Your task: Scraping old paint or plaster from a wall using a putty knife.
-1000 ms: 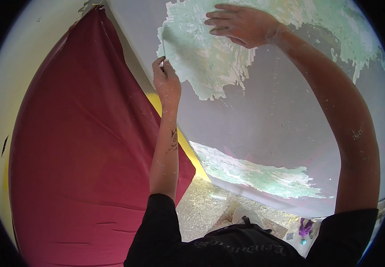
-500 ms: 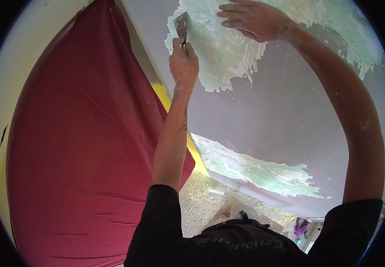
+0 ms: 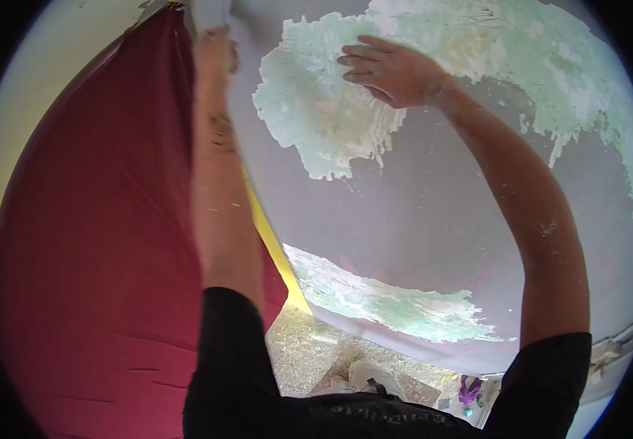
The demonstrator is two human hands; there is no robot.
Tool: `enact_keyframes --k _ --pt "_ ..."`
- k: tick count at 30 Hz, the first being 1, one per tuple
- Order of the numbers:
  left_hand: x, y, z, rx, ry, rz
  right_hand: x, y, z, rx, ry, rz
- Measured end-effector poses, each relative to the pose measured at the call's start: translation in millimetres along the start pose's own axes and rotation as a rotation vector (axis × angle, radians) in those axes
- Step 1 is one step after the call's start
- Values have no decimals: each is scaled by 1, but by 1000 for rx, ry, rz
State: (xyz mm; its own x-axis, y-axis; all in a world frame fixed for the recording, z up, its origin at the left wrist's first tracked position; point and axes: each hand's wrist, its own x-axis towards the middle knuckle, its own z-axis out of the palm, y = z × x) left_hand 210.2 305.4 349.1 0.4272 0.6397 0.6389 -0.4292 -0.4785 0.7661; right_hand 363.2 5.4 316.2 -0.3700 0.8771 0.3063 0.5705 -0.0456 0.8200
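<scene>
My right hand [image 3: 397, 73] lies on the grey wall [image 3: 433, 190], fingers stretched out, over a large pale green patch [image 3: 324, 95] where the top coat is gone. My left hand [image 3: 216, 55] is raised by the wall's left edge, at the top of the red sheet. Its fingers are closed round a putty knife; the handle is hidden in the fist. The blade [image 3: 212, 13] shows only as a pale, blurred shape above the hand. Ragged edges border the green patch on its left and lower sides.
A large dark red sheet [image 3: 97, 241] hangs on the left, close beside my left arm. A yellow strip [image 3: 276, 252] runs along the wall's edge. Lower down is another scraped strip [image 3: 389, 300]. Debris covers the floor [image 3: 294, 344]; a purple item [image 3: 469, 389] lies there.
My left hand has swung left and up with the putty knife, off the green patch to the wall's edge. The view has shifted; my right hand stays flat on the patch.
</scene>
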Motion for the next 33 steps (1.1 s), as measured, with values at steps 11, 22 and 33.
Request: enact_keyframes --k 11,22,33 --pt "-240 16 4 -344 -56 -375 39 -132 -47 583 440 278" --pt "-378 -32 -59 -1156 -519 -681 43 -243 -89 1061 89 -58" --pt "-486 -22 -172 -769 -280 -739 -13 -217 -61 1772 198 567"
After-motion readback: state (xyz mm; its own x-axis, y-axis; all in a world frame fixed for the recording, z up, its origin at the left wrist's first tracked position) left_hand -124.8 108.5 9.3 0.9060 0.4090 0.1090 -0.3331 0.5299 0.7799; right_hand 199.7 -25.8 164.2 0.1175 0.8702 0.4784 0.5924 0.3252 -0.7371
